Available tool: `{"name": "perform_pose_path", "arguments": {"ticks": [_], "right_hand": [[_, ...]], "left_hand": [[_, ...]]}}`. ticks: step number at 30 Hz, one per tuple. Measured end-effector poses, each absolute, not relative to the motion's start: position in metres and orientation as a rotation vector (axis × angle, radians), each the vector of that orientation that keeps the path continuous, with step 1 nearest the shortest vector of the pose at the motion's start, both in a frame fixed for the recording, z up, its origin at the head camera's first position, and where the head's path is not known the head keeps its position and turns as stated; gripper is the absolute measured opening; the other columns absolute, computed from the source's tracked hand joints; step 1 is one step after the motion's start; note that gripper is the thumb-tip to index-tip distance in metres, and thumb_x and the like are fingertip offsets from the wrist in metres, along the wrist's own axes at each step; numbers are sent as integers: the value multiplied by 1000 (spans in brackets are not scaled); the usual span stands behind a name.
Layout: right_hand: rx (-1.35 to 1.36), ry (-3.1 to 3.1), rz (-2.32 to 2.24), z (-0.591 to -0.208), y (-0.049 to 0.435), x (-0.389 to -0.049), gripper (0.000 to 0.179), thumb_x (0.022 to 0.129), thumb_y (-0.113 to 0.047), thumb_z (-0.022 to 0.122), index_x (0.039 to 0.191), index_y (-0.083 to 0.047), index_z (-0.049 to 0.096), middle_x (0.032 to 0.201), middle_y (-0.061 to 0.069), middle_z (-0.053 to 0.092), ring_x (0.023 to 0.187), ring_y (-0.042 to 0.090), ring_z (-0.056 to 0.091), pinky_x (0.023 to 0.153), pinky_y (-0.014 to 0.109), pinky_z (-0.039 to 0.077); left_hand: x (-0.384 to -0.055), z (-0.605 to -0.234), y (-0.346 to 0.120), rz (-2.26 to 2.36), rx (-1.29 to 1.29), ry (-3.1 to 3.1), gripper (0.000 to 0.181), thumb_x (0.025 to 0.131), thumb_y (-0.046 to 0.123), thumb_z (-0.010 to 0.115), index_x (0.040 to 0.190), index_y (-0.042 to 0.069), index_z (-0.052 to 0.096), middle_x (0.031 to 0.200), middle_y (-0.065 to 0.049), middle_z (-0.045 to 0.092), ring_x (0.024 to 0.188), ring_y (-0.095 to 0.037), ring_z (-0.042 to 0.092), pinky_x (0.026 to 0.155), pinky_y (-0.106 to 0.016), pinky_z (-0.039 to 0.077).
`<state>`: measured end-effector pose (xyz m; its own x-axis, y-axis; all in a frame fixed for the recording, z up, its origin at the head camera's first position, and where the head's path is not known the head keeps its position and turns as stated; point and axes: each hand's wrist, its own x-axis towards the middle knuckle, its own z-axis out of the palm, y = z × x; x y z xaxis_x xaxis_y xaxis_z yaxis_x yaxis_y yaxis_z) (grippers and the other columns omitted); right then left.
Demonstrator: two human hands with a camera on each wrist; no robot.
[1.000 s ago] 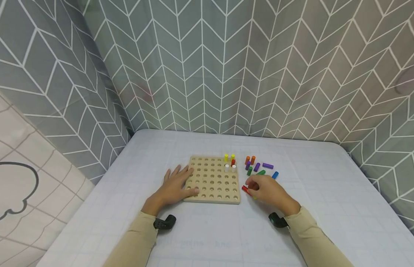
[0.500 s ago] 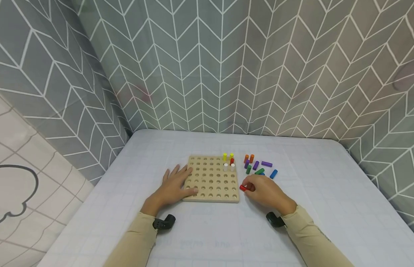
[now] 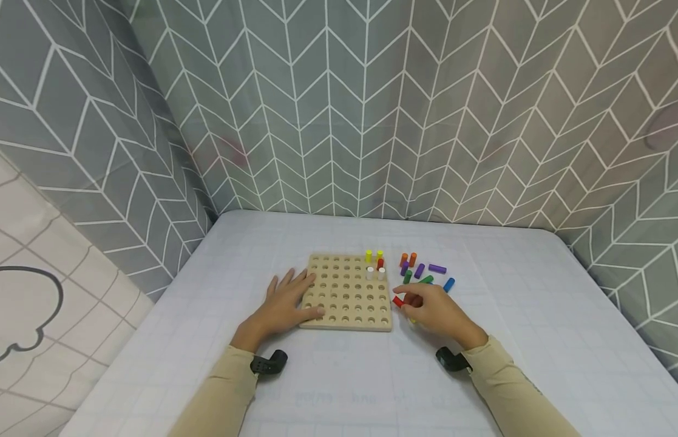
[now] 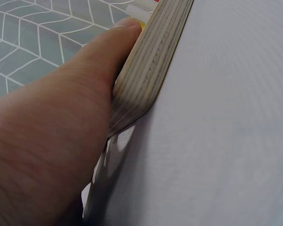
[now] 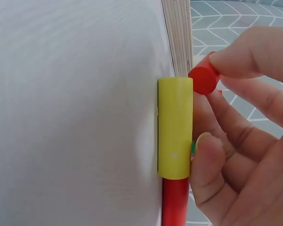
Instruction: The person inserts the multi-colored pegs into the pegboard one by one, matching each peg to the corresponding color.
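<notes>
A wooden board point(image 3: 346, 306) with rows of round holes lies on the table. My left hand point(image 3: 281, 308) rests flat on its left side with fingers spread; in the left wrist view the thumb point(image 4: 108, 52) lies along the board's edge point(image 4: 146, 61). To the right of the board, my right hand point(image 3: 437, 308) pinches a red peg point(image 5: 205, 79) between thumb and finger, close to the board's right edge. Beneath that hand, a yellow peg point(image 5: 175, 127) lies on the table, with a second red peg point(image 5: 175, 202) end to end with it.
Two yellow pegs point(image 3: 368, 256), a red peg point(image 3: 380, 264) and two white pegs point(image 3: 369, 274) stand in the board's far right corner. Beyond my right hand are loose orange point(image 3: 413, 260), purple point(image 3: 437, 269), green point(image 3: 407, 277) and blue pegs point(image 3: 449, 284). A patterned curtain point(image 3: 339, 121) hangs behind the table.
My right hand has shifted slightly left with the red peg, toward the board. Its forefinger now reaches out straighter past the peg. The left hand stays in place on the board.
</notes>
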<state>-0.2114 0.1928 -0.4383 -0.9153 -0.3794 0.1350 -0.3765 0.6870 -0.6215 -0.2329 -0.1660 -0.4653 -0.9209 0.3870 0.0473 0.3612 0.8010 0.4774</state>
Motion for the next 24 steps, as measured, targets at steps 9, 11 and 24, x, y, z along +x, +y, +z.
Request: {"name": "perform_pose_path", "arguments": {"ticks": [9,11,24], "right_hand": [[-583,2859,-1160,-437,193,-211,36,86,-4,68,121,-11,73,91,-4,67,82,14,61,71,29,54],[-573,2858,-1173,-436,193,-211,35,86,-5,68,120,-11,73,90,-4,67,82,14,62,71,29,54],[-465,2790,-1292,-434,195,-216,30,89,-7,67,118,-9,70,95,1,68,86,18,62,68,28,53]], "left_hand": [[-235,-467,-167,748,620,2921,97,86,72,61,160,17,30,165,-9,23,153,-35,3,117,-60,-9],[-236,-465,-166,750,618,2924,96,86,71,61,159,17,30,165,-10,23,153,-36,4,117,-60,-9],[-233,-464,-166,741,615,2934,95,87,69,62,159,16,31,164,-10,24,153,-36,5,117,-61,-7]]}}
